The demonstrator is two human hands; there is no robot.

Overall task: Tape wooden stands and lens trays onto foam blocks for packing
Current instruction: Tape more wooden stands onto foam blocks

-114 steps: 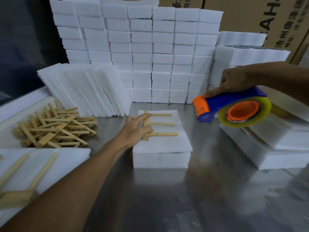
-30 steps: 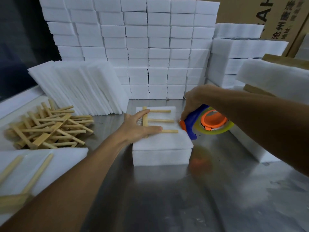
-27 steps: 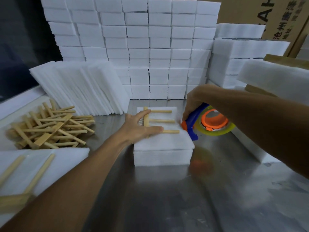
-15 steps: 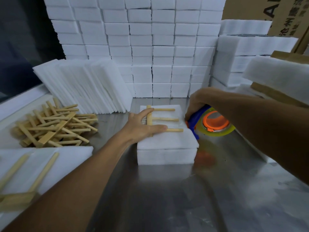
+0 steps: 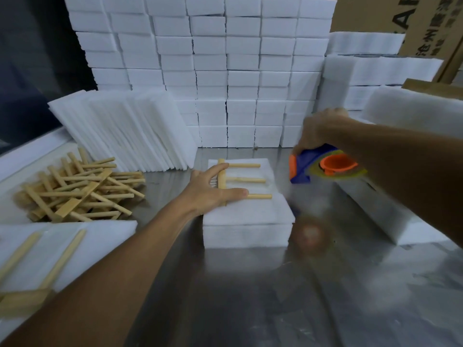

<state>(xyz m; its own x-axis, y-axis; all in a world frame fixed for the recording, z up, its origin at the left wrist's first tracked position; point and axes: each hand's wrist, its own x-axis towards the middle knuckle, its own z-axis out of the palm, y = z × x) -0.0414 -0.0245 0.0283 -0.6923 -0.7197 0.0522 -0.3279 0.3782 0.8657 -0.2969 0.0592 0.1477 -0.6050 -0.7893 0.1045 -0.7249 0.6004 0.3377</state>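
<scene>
Flat and spread, the left hand (image 5: 213,191) presses the wooden stand (image 5: 244,181) down onto the foam block (image 5: 248,221), fingers straight, thumb along the nearest peg; the right hand (image 5: 319,128) has its grip clenched round the blue handle of the tape dispenser (image 5: 323,166), held blurred in the air just right of the block and apart from it. Behind everything rises a wall of stacked foam blocks (image 5: 213,58), with cardboard boxes (image 5: 426,26) at the far right and more foam slabs (image 5: 390,196) below the right forearm. A row of thin foam sheets (image 5: 125,131) leans at the left against the stack. The steel bench (image 5: 250,296) is shiny and scuffed, and mirrors the dispenser as an orange smear. On it, near the middle, the foam block lies flat, two layers deep, the stand on its top: one crossbar with three pegs pointing right. At the near left another foam slab (image 5: 100,236) carries wooden strips. Beyond it lies a loose heap of wooden stands (image 5: 77,191). Both forearms reach in from the near edge, bare
</scene>
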